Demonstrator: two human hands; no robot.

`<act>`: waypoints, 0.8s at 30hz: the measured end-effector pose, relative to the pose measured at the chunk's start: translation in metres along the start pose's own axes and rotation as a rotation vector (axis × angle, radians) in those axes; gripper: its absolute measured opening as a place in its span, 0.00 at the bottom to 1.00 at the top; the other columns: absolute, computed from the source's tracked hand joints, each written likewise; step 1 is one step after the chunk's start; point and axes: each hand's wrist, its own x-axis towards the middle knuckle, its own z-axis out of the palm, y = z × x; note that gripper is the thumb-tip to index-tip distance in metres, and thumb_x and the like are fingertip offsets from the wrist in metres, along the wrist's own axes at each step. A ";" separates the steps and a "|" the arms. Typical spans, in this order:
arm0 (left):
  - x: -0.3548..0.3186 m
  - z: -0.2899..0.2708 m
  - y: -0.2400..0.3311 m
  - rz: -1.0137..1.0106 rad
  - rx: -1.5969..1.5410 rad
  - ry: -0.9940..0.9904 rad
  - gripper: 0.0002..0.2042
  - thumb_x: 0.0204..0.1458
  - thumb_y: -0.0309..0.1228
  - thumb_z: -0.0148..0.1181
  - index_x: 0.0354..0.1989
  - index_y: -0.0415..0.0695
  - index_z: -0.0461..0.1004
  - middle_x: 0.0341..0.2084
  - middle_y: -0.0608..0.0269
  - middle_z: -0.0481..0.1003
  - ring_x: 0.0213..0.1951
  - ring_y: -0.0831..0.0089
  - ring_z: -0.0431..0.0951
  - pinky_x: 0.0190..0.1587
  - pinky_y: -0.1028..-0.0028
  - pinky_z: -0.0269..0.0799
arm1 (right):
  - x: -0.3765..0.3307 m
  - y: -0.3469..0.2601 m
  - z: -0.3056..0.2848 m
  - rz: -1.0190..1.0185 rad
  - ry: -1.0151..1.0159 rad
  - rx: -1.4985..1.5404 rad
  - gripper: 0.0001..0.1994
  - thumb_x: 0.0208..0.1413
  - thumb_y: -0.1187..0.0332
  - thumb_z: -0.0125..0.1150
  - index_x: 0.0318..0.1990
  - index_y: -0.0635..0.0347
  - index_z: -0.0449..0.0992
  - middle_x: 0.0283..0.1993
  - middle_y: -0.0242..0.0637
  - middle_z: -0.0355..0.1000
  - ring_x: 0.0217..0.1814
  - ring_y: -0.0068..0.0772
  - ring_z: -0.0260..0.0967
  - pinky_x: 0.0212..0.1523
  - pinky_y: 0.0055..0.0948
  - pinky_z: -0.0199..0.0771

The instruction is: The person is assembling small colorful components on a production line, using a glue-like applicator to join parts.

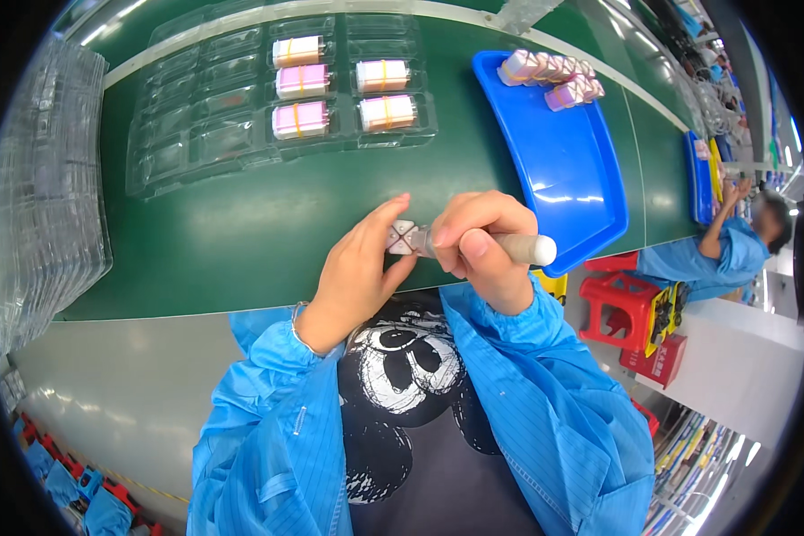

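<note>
My left hand (359, 268) pinches a small white block (403, 238) between thumb and fingers, seen end-on with crossed bands on its face. My right hand (481, 243) is closed around a tool with a pale cylindrical handle (529, 249), its tip against the block. Both hands hover above the near edge of the green belt (259, 232). Blue sleeves cover both forearms.
A clear plastic compartment tray (179, 143) at the back holds several pink and white banded blocks (300, 119). A blue tray (572, 170) to the right carries more blocks (554, 76) at its far end. Stacked clear trays (45, 179) stand left. Another person (732, 250) sits far right by red stools (625, 308).
</note>
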 end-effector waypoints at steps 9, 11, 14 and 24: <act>-0.001 0.000 -0.001 -0.027 -0.046 -0.017 0.30 0.42 0.21 0.65 0.57 0.42 0.62 0.53 0.55 0.70 0.50 0.56 0.74 0.50 0.66 0.71 | -0.002 0.002 0.002 0.015 -0.063 -0.142 0.09 0.58 0.69 0.52 0.32 0.65 0.75 0.24 0.37 0.72 0.20 0.22 0.68 0.21 0.22 0.66; 0.001 -0.006 0.004 -0.089 -0.132 -0.046 0.30 0.43 0.20 0.64 0.58 0.43 0.63 0.53 0.55 0.70 0.51 0.57 0.74 0.50 0.67 0.71 | 0.000 0.003 0.002 -0.007 -0.079 -0.179 0.10 0.59 0.68 0.51 0.31 0.65 0.75 0.21 0.35 0.70 0.19 0.21 0.65 0.19 0.21 0.62; 0.004 -0.014 0.000 -0.046 -0.213 -0.075 0.30 0.43 0.21 0.64 0.58 0.43 0.64 0.52 0.55 0.71 0.49 0.58 0.75 0.50 0.68 0.71 | -0.001 0.004 0.000 0.009 0.003 -0.036 0.12 0.60 0.66 0.51 0.31 0.66 0.74 0.18 0.33 0.67 0.17 0.19 0.60 0.16 0.20 0.56; 0.009 -0.010 -0.005 -0.006 -0.137 -0.027 0.22 0.31 0.25 0.73 0.39 0.48 0.76 0.30 0.64 0.66 0.36 0.64 0.68 0.38 0.68 0.67 | -0.010 -0.005 0.005 -0.016 0.066 0.090 0.10 0.60 0.67 0.52 0.33 0.66 0.74 0.20 0.35 0.68 0.16 0.17 0.58 0.16 0.20 0.56</act>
